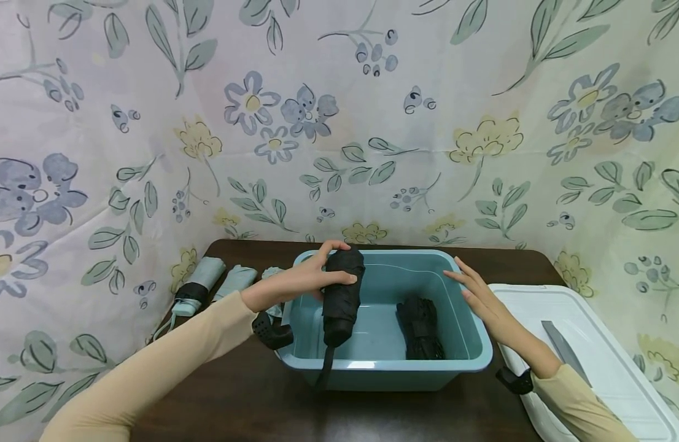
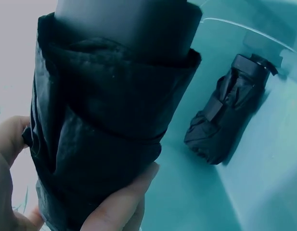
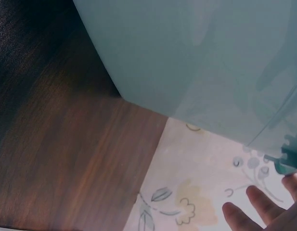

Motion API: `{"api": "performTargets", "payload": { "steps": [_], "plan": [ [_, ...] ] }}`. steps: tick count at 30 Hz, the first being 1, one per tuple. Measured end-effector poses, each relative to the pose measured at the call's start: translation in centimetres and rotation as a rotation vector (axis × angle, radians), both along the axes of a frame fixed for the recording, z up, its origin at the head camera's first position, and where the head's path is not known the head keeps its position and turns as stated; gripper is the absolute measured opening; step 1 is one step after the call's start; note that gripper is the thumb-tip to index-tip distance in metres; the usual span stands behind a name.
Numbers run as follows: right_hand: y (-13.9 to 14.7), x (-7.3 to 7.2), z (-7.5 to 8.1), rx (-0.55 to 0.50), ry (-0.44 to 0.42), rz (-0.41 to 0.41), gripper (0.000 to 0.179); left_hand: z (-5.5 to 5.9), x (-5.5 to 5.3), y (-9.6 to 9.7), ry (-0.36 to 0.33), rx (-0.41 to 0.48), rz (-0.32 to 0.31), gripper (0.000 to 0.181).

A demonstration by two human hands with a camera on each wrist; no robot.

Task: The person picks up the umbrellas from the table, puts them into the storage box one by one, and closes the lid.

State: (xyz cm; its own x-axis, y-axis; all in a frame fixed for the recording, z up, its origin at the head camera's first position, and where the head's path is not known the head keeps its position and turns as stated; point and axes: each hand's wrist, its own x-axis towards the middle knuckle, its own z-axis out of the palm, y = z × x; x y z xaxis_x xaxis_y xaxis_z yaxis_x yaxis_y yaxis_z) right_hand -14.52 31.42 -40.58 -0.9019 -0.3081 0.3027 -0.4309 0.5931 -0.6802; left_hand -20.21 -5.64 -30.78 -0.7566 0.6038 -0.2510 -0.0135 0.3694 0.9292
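My left hand [image 1: 298, 283] grips a folded black umbrella [image 1: 342, 301] over the left part of a blue-green plastic bin [image 1: 395, 364]. The umbrella stands nearly upright, its strap dangling past the bin's front rim. In the left wrist view, thumb and fingers wrap round the umbrella's dark fabric [image 2: 105, 106]. A second folded black umbrella [image 1: 419, 328] lies on the bin's floor at the right; the left wrist view shows this umbrella [image 2: 230, 110] beside the wall. My right hand [image 1: 483, 304] is at the bin's right rim with fingers extended and nothing held.
Several folded pale green umbrellas [image 1: 201, 283] lie on the dark wooden table [image 1: 251, 393] left of the bin. To the right is a white lid [image 1: 610, 368] with a grey strip on it. A floral cloth [image 1: 372, 153] hangs behind.
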Motion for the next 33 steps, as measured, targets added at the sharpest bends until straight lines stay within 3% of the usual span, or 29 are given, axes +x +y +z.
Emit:
{"api": "performTargets", "payload": {
  "steps": [10, 33],
  "plan": [
    [0.0, 0.1, -0.2, -0.015, -0.011, 0.000, 0.041, -1.2, -0.8, 2.4, -0.008, -0.014, 0.022, 0.061],
    [0.0, -0.2, -0.1, -0.008, -0.023, -0.018, 0.041, -4.1, -0.9, 6.5, -0.048, -0.021, -0.072, 0.059]
  ]
}}
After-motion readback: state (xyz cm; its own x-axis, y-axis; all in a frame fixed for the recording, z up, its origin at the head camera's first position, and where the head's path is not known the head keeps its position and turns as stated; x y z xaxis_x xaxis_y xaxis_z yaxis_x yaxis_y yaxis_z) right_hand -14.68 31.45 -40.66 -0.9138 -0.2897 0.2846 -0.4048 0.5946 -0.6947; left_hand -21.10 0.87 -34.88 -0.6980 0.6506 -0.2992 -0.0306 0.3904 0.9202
